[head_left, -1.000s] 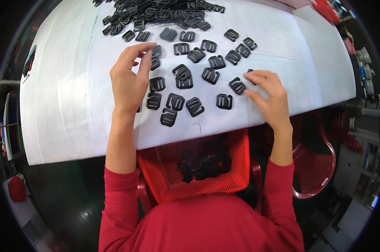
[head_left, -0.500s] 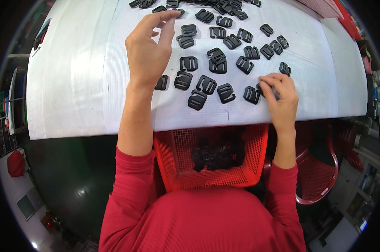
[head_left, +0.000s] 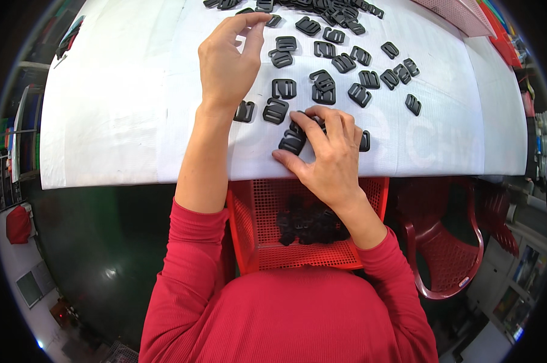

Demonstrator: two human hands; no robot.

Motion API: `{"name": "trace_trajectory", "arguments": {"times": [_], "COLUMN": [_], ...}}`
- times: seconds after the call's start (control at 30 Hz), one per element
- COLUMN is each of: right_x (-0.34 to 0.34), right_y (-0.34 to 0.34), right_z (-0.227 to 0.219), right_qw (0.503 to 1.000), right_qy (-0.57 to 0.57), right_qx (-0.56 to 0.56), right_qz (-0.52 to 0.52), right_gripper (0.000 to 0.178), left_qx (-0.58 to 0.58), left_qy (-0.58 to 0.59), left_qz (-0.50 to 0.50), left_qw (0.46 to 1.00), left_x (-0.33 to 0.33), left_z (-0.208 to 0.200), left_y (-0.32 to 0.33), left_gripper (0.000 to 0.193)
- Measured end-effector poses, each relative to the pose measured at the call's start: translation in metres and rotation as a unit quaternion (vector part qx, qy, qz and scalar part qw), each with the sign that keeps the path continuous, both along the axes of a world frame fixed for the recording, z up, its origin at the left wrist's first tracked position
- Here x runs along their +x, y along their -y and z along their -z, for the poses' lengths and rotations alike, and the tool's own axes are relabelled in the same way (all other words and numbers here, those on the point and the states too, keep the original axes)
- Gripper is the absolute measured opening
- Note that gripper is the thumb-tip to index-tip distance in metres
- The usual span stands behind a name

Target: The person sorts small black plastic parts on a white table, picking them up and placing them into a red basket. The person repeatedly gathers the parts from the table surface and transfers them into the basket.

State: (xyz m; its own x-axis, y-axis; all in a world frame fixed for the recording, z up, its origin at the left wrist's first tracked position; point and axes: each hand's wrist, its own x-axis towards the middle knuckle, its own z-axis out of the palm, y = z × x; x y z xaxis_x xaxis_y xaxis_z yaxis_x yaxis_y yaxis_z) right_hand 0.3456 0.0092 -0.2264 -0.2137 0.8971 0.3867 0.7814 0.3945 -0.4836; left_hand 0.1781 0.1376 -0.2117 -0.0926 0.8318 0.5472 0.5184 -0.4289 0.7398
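Note:
Many flat black plastic strap buckles [head_left: 284,89] with slots lie scattered over the white table. My left hand [head_left: 231,63] is raised over the table's left-middle part, thumb and forefinger pinched together beside a buckle [head_left: 274,21]. What that pinch holds, if anything, cannot be made out. Near the front edge my right hand [head_left: 331,148] curls palm-down over several buckles. Its thumb and forefinger span a black buckle [head_left: 292,143], touching it at either end. The hand partly covers other buckles, and one buckle [head_left: 364,141] shows beside its outer edge.
A heap of buckles [head_left: 313,5] lies at the far edge of the white table [head_left: 116,121]. Below the front edge is a red mesh basket [head_left: 243,227] with dark pieces inside. A pink basket [head_left: 461,15] stands at the far right, and a dark red chair [head_left: 446,254] at the right.
My right hand has swept left along the front edge, from the right-hand buckles onto the group at the middle. My left hand keeps its pinch, with the whole view shifted slightly.

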Motion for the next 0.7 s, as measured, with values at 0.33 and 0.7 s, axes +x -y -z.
{"name": "trace_trajectory", "arguments": {"times": [0.33, 0.7], "right_x": [0.039, 0.065], "right_y": [0.046, -0.003], "right_z": [-0.016, -0.015], "right_qw": [0.995, 0.998], "right_qy": [-0.047, -0.030], "right_qx": [-0.022, 0.020], "right_qz": [-0.083, -0.044], "right_gripper": [0.031, 0.035], "left_qx": [-0.036, -0.100], "left_qy": [0.018, -0.165], "left_qz": [-0.020, 0.096], "left_qw": [0.999, 0.977], "left_x": [-0.005, -0.029], "left_z": [-0.004, 0.008], "left_y": [0.005, 0.035], "left_gripper": [0.019, 0.030]}}
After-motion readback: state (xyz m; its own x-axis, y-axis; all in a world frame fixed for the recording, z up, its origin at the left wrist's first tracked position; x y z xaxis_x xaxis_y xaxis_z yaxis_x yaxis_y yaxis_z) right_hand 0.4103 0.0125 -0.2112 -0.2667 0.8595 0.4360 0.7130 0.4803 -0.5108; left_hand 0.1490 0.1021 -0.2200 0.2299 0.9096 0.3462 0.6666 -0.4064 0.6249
